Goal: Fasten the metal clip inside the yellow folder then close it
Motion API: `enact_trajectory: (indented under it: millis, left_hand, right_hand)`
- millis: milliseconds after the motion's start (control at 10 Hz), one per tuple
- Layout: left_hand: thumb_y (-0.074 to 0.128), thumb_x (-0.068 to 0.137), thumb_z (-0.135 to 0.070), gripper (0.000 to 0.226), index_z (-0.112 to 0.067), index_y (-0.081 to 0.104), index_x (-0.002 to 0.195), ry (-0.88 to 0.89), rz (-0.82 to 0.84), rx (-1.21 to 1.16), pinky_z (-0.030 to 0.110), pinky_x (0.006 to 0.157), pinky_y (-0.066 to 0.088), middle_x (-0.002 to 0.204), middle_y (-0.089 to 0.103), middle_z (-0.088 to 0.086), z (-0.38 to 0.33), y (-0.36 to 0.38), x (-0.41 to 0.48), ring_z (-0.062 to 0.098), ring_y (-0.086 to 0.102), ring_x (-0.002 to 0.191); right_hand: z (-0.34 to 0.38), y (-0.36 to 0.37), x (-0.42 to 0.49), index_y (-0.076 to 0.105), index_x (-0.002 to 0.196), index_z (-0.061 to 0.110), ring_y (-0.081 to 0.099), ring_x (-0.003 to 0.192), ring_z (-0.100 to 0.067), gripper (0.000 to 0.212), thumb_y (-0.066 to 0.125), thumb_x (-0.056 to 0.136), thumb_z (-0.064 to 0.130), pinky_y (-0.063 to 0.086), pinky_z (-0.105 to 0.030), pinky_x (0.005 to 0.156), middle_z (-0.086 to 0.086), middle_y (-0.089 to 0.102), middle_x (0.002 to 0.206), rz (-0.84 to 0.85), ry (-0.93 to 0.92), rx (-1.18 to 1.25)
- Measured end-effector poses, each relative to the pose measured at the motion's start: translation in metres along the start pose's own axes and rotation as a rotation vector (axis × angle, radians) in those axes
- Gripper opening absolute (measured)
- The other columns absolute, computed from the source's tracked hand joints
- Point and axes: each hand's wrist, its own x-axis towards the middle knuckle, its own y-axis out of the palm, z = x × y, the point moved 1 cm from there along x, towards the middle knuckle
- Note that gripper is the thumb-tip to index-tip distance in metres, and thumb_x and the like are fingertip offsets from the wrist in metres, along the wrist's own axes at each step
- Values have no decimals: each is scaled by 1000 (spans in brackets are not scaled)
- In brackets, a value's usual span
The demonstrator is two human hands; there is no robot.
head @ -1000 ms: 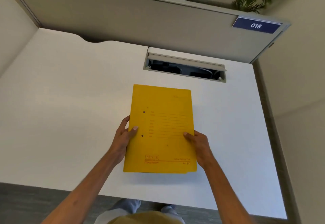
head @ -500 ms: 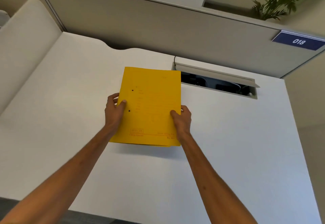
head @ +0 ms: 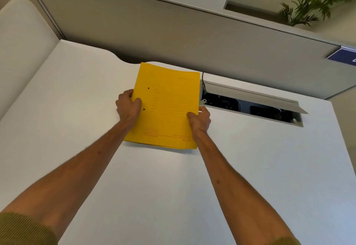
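Observation:
The yellow folder [head: 169, 102] is closed, with two small dark holes near its left edge and red print on the cover. It is held far out over the white desk, its near edge casting a shadow below it. My left hand [head: 128, 107] grips its left edge, thumb on the cover. My right hand [head: 200, 120] grips its right edge, thumb on top. Both arms are stretched out. The metal clip is inside the folder and hidden.
The white desk [head: 173, 196] ends at a grey partition [head: 173, 38]. An open cable hatch [head: 250, 104] with dark cables sits just right of the folder. A blue number sign [head: 342, 57] and a plant [head: 312, 0] are at the far right.
Both hands have carried the closed folder away from me, from the desk's near middle toward the partition, and a little left of the hatch. The grip on both edges is unchanged.

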Motion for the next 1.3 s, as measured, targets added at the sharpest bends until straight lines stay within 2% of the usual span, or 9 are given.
enact_trajectory:
  millis: [200, 400, 500, 600, 700, 800, 1000, 1100, 1300]
  left_hand:
    - [63, 104, -19, 49, -9, 56, 152, 34, 47, 44, 63, 115, 49, 149, 60, 19, -2, 14, 26, 42, 57, 135]
    - [63, 102, -17, 45, -8, 60, 146, 38, 84, 90, 64, 110, 52, 140, 65, 21, 2, 16, 37, 43, 62, 128]
    - [63, 103, -20, 48, -8, 58, 148, 61, 86, 154, 64, 114, 48, 144, 58, 24, 2, 17, 37, 44, 55, 133]
    - [65, 102, -23, 54, -9, 52, 153, 90, 89, 239, 63, 116, 44, 149, 51, 25, 4, 19, 33, 45, 49, 138]
    - [68, 101, -28, 62, -9, 47, 156, 124, 89, 323, 63, 117, 40, 155, 47, 23, 5, 21, 26, 45, 45, 142]
    - [69, 102, -32, 68, -10, 41, 160, 192, 103, 404, 64, 118, 37, 161, 41, 22, 7, 23, 16, 45, 41, 146]
    - [58, 109, -34, 56, -17, 44, 160, 521, 197, 624, 63, 122, 38, 170, 39, 14, 20, 25, -3, 40, 34, 156]
    - [52, 112, -35, 54, -16, 44, 161, 568, 261, 693, 61, 124, 37, 172, 38, 14, 24, 26, -7, 40, 33, 159]
    - [49, 113, -36, 51, -15, 46, 160, 688, 217, 703, 60, 126, 35, 172, 38, 14, 21, 28, -12, 39, 33, 160]
  right_hand:
    - [3, 7, 27, 66, 125, 13, 70, 108, -35, 32, 71, 93, 11, 60, -47, 97, -11, 74, 116, -28, -20, -51]
    - [6, 15, 35, 62, 131, 7, 68, 99, -33, 38, 70, 94, 13, 59, -43, 91, -13, 72, 112, -24, -46, -125]
    - [7, 16, 34, 61, 127, 5, 64, 98, -32, 35, 71, 94, 13, 48, -34, 82, -16, 72, 118, -31, -81, -163]
    - [6, 16, 29, 61, 121, 5, 70, 103, -37, 28, 70, 95, 13, 49, -34, 81, -18, 74, 116, -56, -124, -212]
    - [4, 16, 20, 59, 128, 4, 66, 116, -38, 36, 72, 97, 18, 55, -44, 96, -18, 68, 128, -87, -198, -305]
    - [-3, 17, 14, 54, 140, 6, 53, 132, -34, 52, 75, 97, 26, 51, -48, 105, -15, 53, 142, -107, -321, -477]
    - [-16, 26, -2, 61, 136, 10, 53, 130, -32, 42, 60, 105, 39, 50, -48, 101, -12, 55, 144, -104, -613, -778]
    - [-20, 28, -8, 65, 129, 10, 55, 126, -32, 35, 54, 108, 35, 48, -47, 99, -12, 59, 140, -62, -662, -850]
    - [-24, 19, -10, 61, 138, 12, 55, 130, -31, 39, 49, 110, 35, 48, -48, 103, -12, 58, 144, -68, -703, -859]
